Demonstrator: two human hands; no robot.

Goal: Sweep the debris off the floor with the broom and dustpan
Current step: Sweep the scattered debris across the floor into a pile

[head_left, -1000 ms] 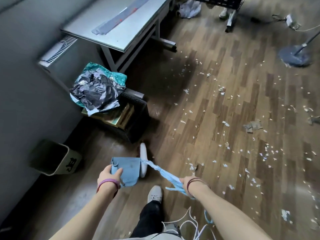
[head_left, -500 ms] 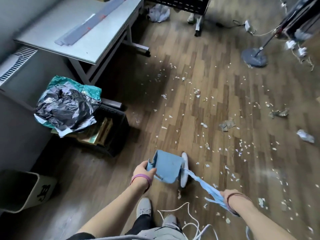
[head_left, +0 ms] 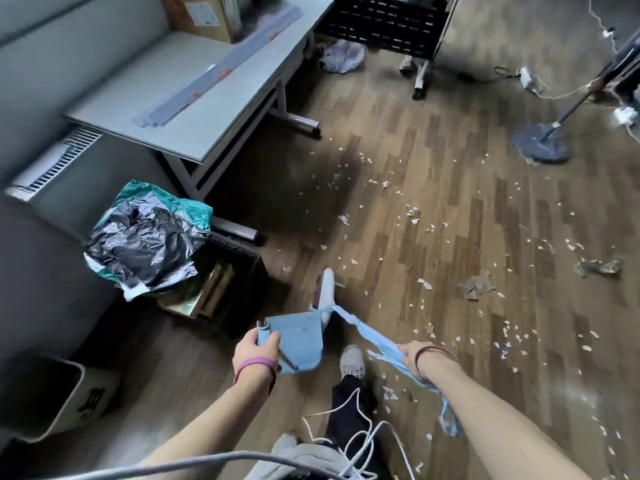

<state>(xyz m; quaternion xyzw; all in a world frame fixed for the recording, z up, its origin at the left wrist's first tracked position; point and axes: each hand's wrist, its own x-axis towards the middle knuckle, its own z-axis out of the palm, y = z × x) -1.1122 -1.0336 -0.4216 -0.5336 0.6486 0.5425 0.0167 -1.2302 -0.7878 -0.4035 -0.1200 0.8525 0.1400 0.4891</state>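
Blue dustpan (head_left: 298, 337) gripped in left hand (head_left: 254, 352), its strap (head_left: 367, 333) in right hand (head_left: 411, 355); debris (head_left: 424, 284) across open floor (head_left: 450, 161) rightward.

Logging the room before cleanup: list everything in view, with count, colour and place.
dustpan: one, blue, in left hand
broom: one, blue, in right hand
paper scraps: many, white, scattered on floor
table: one, grey, upper left
mop: one, grey head, upper right
plastic bag: one, black, atop crate
crate: one, black, beside table
bin: one, pale, lower left
left hand: grips dustpan
right hand: grips broom
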